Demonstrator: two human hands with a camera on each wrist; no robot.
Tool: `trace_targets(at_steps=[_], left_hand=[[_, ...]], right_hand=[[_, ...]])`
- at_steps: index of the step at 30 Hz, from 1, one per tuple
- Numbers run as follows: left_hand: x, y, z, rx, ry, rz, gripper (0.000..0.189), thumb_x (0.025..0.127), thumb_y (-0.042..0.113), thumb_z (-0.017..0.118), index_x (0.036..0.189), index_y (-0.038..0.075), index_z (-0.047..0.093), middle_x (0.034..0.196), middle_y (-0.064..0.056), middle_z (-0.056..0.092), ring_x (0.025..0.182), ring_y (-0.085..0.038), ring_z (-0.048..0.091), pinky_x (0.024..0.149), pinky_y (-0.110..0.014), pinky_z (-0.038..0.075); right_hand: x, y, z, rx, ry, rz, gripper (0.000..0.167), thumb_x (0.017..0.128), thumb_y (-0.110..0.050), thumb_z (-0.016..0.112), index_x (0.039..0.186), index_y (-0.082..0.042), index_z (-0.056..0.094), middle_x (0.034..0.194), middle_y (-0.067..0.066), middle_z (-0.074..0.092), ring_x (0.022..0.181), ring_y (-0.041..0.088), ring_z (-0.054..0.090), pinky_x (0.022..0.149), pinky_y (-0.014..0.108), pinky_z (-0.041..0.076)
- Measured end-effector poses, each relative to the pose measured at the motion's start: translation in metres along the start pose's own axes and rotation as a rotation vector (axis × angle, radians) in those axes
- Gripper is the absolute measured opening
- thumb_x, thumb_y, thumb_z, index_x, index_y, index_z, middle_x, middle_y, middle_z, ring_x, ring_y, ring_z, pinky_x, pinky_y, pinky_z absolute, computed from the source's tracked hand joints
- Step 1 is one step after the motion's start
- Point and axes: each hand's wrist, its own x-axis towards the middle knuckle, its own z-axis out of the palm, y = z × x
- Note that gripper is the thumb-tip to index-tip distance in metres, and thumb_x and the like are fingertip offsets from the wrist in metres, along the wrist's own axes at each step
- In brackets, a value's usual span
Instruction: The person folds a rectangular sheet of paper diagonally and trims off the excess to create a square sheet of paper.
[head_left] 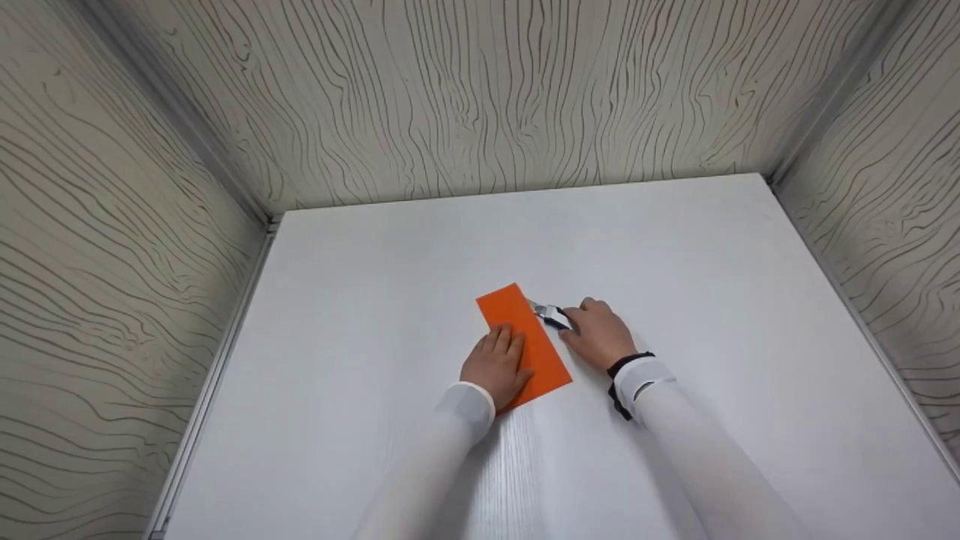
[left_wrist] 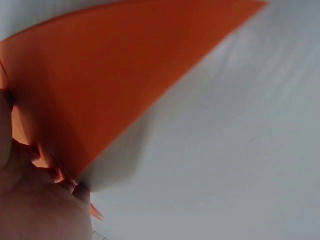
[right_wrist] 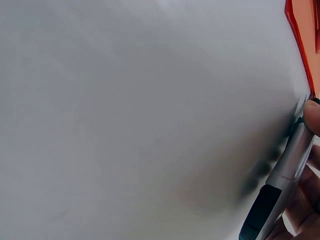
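Observation:
A folded sheet of orange paper [head_left: 541, 360] lies slantwise on the white tabletop, near the middle. My left hand [head_left: 493, 366] rests on its left part, fingers extended across the sheet. In the left wrist view, one part of the paper [left_wrist: 115, 70] rises off the surface and casts a shadow. My right hand [head_left: 601, 334] grips a black and white utility knife [head_left: 555, 317] just right of the paper. The knife's blade points at the paper's upper right edge; whether it touches the edge I cannot tell. The knife's grey body [right_wrist: 290, 165] also shows in the right wrist view.
The broad white tabletop [head_left: 360, 315] reaches to a wood-patterned wall [head_left: 480, 97] at the back. Similar panels [head_left: 97, 300] stand at the left and right, with grey metal strips in the corners.

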Motion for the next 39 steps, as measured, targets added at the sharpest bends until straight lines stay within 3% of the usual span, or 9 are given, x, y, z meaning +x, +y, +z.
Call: trace_targets(at_steps=[8,27,39], left_hand=[[0.000,0.000,0.002,0.052,0.029,0.005,0.072,0.105,0.059,0.043,0.162,0.017,0.031,0.167,-0.007,0.028,0.152,-0.026,0.027,0.122,-0.037,0.024],[-0.001,0.000,-0.001,0.021,0.011,-0.005,0.073,0.105,0.059,0.042,0.163,0.017,0.029,0.168,-0.006,0.026,0.153,-0.026,0.025,0.122,-0.038,0.023],[0.000,0.000,-0.002,0.055,0.005,-0.006,0.073,0.105,0.059,0.042,0.163,0.017,0.029,0.168,-0.007,0.026,0.153,-0.026,0.025,0.122,-0.036,0.024]], right_hand=[[0.003,0.000,0.001,-0.014,0.034,-0.040,0.034,0.095,-0.025,0.072,0.121,-0.003,0.072,0.091,0.011,0.054,0.086,0.030,0.054,0.074,0.043,0.048],[0.015,-0.006,-0.003,-0.007,0.006,0.000,0.030,0.095,-0.024,0.072,0.117,-0.003,0.073,0.094,0.013,0.057,0.088,0.031,0.055,0.077,0.045,0.049],[0.020,-0.006,0.001,-0.008,0.020,0.005,0.033,0.095,-0.024,0.072,0.119,-0.002,0.073,0.096,0.015,0.059,0.092,0.034,0.057,0.081,0.047,0.051]])
